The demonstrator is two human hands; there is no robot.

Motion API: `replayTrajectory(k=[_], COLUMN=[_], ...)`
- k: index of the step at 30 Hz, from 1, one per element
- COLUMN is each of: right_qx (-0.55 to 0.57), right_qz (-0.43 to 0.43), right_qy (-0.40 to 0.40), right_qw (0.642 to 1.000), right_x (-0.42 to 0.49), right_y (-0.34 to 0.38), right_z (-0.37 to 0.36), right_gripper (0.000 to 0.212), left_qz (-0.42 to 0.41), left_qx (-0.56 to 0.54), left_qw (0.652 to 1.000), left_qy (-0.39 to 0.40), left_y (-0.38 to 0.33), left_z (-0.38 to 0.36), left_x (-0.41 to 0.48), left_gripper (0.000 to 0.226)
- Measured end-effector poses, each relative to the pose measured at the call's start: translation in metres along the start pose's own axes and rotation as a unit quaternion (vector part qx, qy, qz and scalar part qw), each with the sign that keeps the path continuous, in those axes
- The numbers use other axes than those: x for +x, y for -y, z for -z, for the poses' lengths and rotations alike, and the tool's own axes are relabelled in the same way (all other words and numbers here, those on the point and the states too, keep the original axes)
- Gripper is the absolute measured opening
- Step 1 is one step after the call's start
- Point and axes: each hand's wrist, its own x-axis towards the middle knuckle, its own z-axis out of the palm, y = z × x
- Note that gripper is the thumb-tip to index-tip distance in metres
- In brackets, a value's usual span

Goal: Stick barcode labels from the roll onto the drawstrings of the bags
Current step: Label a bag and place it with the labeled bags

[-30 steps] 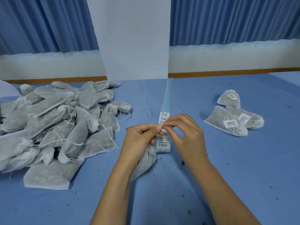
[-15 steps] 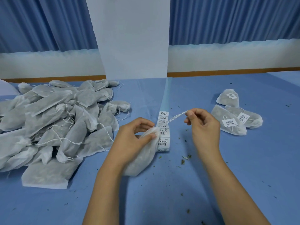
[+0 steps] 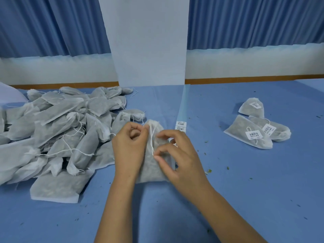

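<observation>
The filled drawstring bag [image 3: 152, 172] lies dead centre, the label strip [image 3: 180, 124] at its 1 o'clock. The left hand [image 3: 129, 149] pinches its gathered neck and the right hand [image 3: 178, 155] pinches the thin drawstring [image 3: 152, 141]. It looks light and floppy, so I'd hold the string, not the cloth.

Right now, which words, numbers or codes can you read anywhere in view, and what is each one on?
Nothing can be quoted as it reads.
near bag label: barcode plus a line of characters, too blurred to read.
right bag label: barcode plus characters, too blurred.
far bag label: too small to read.
strip labels: barcodes, too small to read.
held bag and drawstring: no print shows.
</observation>
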Motion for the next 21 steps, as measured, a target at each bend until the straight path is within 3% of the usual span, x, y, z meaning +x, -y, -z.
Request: replayTrajectory(k=[6, 11, 16, 19, 21], right_qx=[0.116, 0.163, 0.166, 0.153, 0.098], right_qz=[-0.176, -0.237, -0.230, -0.229, -0.279], right_qy=[0.007, -0.013, -0.010, -0.012, -0.052], right_qw=[0.978, 0.958, 0.959, 0.961, 0.954], right_x=[0.000, 0.004, 0.003, 0.011, 0.024], right_y=[0.000, -0.003, -0.007, -0.019, -0.049], right_z=[0.001, 0.005, 0.006, 0.007, 0.011], right_gripper=[0.009, 0.014, 0.013, 0.016, 0.009], left_qz=[0.024, -0.014, -0.080, -0.083, -0.111], left_qx=[-0.148, -0.183, -0.068, -0.024, 0.027], left_qw=[0.989, 0.977, 0.980, 0.988, 0.991], left_qy=[0.000, 0.112, 0.169, 0.126, 0.071], left_y=[-0.007, -0.008, -0.006, -0.008, -0.005], left_z=[0.002, 0.001, -0.004, -0.005, -0.008], left_x=[0.001, -0.004, -0.003, 0.007, 0.026], left_gripper=[0.030, 0.032, 0.024, 0.028, 0.025])
